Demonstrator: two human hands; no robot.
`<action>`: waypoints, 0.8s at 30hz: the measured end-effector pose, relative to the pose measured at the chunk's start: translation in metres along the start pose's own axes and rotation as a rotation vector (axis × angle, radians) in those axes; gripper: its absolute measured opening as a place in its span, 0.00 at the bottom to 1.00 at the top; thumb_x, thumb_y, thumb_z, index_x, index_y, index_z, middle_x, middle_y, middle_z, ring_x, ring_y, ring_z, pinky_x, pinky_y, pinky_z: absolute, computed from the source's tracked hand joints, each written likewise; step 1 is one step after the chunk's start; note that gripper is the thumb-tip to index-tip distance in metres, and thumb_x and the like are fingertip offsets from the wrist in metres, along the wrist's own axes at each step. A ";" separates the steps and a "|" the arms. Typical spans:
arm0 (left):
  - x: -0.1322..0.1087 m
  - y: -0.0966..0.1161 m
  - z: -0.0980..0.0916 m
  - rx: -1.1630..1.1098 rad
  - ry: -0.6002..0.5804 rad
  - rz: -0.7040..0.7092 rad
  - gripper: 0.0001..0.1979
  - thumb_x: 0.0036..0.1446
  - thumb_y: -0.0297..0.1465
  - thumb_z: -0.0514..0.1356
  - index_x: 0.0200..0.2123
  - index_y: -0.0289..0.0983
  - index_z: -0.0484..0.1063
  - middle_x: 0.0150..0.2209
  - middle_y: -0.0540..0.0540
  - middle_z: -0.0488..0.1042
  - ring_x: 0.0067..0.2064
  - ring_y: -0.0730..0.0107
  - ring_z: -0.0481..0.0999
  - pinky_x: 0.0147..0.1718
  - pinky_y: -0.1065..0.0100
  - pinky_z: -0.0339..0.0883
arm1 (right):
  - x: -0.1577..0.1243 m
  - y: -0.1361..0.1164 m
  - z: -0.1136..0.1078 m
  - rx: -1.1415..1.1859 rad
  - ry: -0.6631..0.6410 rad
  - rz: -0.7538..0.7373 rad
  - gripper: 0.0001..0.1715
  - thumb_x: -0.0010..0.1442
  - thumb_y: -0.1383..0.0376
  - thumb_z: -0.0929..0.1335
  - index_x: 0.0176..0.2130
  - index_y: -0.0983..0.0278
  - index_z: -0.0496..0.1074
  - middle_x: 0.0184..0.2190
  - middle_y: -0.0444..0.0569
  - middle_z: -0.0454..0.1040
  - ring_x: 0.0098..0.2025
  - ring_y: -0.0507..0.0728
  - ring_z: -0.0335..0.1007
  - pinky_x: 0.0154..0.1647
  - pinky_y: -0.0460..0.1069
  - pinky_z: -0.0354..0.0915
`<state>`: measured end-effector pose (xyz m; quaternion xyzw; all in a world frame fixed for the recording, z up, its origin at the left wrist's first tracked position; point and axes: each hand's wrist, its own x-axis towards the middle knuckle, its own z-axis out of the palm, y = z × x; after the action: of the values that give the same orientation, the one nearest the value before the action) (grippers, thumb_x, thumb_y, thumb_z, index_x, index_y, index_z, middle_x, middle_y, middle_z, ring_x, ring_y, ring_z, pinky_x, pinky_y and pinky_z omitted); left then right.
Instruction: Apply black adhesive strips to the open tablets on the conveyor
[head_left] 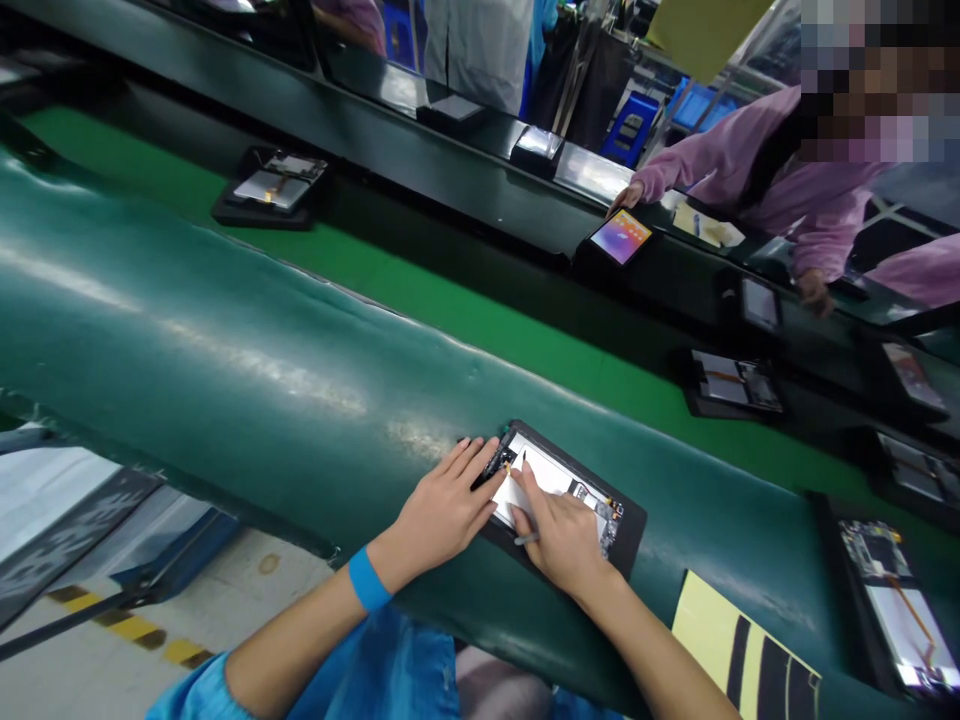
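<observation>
1 opened tablet [553, 474] in 1 blk tray [634, 525], on green worktop [262, 330]. L hand [442, 505]: fingers slightly spread, over tablet's L edge. R hand [562, 535]: fingers curled atop tablet; pinch can't tell, grey bit [525, 539] mostly hidden. Min. 4 other opened units [274, 187]: 1 far L of tablet, 3 R, some cut off. Beyond: green belt [450, 310].

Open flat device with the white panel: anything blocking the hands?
Nothing visible: the left hand is at the left end of the open flat device, the right hand over its white panel, holding a slim grey tool.
</observation>
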<state>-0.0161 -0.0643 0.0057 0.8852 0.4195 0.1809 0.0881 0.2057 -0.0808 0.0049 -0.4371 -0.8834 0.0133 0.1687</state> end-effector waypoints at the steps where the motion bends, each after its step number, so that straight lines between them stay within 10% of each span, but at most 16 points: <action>1: 0.000 0.001 0.000 0.000 -0.005 -0.002 0.20 0.67 0.31 0.56 0.61 0.36 0.70 0.69 0.33 0.61 0.69 0.45 0.63 0.66 0.45 0.60 | 0.000 0.000 0.000 -0.005 0.004 0.003 0.40 0.73 0.65 0.61 0.75 0.70 0.41 0.41 0.55 0.83 0.31 0.56 0.78 0.32 0.49 0.68; 24: 0.003 0.014 0.003 0.102 -0.042 -0.041 0.23 0.68 0.36 0.55 0.62 0.32 0.68 0.69 0.30 0.61 0.67 0.42 0.65 0.66 0.47 0.57 | 0.005 -0.003 -0.006 -0.025 -0.006 -0.012 0.41 0.74 0.63 0.59 0.75 0.70 0.35 0.37 0.53 0.83 0.29 0.56 0.77 0.32 0.49 0.66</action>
<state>-0.0033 -0.0703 0.0082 0.8833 0.4445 0.1385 0.0552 0.2024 -0.0791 0.0129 -0.4338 -0.8865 0.0022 0.1607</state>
